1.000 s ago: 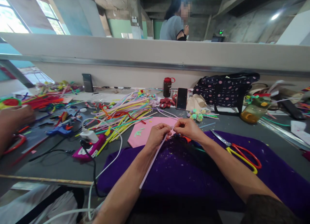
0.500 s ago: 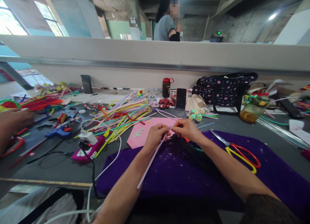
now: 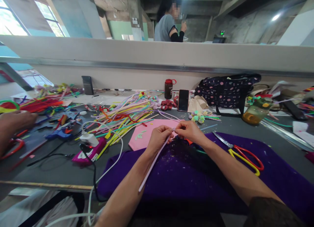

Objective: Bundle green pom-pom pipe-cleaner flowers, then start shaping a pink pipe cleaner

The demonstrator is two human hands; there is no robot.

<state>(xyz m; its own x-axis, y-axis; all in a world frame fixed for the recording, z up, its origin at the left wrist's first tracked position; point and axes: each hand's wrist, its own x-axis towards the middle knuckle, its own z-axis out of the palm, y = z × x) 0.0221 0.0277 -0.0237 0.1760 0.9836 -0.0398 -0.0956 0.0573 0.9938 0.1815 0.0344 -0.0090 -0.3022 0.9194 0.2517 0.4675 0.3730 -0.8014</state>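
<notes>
A pale lilac pipe cleaner hangs from my fingertips, its long free end slanting down to the left over my left forearm. My left hand pinches it near the upper end. Touching close beside it, my right hand grips the same pipe cleaner at its tip, where a small lilac bit shows between the fingers. Both hands are above the near edge of a pink sheet and a dark purple cloth. Scissors with red and yellow handles lie on the cloth to the right.
A heap of coloured pipe cleaners lies beyond the pink sheet. A phone, a dark bottle, a patterned bag and a jug line the back. A magenta box with cables sits left. Another person's hand is far left.
My hands have barely shifted, still pinching the pipe cleaner; its hanging end bows slightly more. The other person's hand at left moved a little right. The person behind the partition raised a hand.
</notes>
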